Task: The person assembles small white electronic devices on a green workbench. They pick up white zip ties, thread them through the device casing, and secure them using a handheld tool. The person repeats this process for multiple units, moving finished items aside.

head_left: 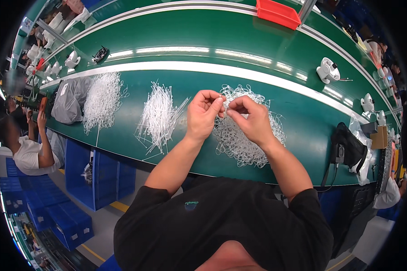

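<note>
Both hands are raised over a pile of looped white cable ties (pixel 246 151). My left hand (pixel 202 114) is closed in a pinch, and a small pale bit that looks like part of a cable tie (pixel 220 97) shows at its fingertips. Close beside it, my right hand (pixel 252 121) also has thumb and forefinger pinched together; whatever lies between them is too small to make out. To the left of my hands lies a heap of straight white cable ties (pixel 160 115). Farther left is another heap of looped white ties (pixel 103 101).
A grey bag (pixel 69 100) lies at the green bench's left end, a black bag (pixel 348 147) at its right. White devices (pixel 328 71) stand on the conveyor beyond, with a red tray (pixel 278 13) past it. Blue bins (pixel 95 178) stand below; a person (pixel 31 149) sits at left.
</note>
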The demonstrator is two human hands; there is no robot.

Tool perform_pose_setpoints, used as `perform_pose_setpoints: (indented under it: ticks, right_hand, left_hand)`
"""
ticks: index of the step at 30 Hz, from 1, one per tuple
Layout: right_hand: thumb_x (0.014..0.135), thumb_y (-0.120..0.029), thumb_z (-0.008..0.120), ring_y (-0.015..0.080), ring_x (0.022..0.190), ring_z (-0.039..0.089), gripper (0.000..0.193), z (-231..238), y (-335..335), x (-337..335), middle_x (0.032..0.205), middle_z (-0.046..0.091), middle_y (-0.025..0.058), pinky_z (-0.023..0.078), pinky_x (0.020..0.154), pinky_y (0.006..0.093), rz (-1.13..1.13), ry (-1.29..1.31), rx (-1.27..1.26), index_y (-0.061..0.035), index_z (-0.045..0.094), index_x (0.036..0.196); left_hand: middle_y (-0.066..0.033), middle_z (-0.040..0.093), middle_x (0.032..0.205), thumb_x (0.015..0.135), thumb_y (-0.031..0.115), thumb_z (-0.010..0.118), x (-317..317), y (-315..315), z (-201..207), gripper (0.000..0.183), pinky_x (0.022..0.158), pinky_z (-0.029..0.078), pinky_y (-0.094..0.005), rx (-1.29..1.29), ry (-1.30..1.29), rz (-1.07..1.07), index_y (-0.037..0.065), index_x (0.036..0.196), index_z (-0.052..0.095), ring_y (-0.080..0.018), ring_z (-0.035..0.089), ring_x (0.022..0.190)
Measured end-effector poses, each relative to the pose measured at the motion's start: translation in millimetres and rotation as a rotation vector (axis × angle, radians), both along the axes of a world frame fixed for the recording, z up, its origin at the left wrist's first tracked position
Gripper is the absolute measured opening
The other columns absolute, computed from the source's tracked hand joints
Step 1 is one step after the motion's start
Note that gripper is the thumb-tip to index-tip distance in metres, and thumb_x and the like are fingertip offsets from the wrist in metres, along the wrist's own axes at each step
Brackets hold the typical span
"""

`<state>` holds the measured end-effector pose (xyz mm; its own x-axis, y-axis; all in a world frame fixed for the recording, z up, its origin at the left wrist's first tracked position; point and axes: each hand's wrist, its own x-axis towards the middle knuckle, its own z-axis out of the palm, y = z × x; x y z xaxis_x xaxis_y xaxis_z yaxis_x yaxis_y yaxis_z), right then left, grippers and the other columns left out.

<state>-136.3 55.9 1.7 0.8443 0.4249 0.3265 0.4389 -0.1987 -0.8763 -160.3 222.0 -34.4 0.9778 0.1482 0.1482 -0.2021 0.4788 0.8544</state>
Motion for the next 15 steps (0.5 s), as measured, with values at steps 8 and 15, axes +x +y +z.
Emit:
perform_pose_setpoints:
  ticks: [8,15]
  right_hand:
    - [0.085,-0.001,0.069,0.0200,0.078,0.070,0.010,1,10,-1,0.086,0.070,0.0101,0.056,0.070,0.0310,-0.203,0.065,0.247,-0.0008,0.066,0.094]
    - [0.083,-0.002,0.070,0.0238,0.072,0.068,0.010,-7,8,-3,0.081,0.068,0.0105,0.054,0.063,0.0331,-0.209,-0.236,0.011,-0.0031,0.067,0.092]
  left_hand:
    - [-0.0094,0.065,0.093,0.096,0.003,0.062,-12,-14,-12,0.012,0.067,0.059,-0.0272,0.096,0.058,-0.054,-0.003,0.106,0.057,-0.0135,0.066,0.078]
    - [-0.0121,0.067,0.091,0.097,0.004,0.060,-6,-6,-16,0.013,0.069,0.060,-0.0287,0.005,0.065,-0.019,-0.003,0.106,0.056,-0.0153,0.068,0.076]
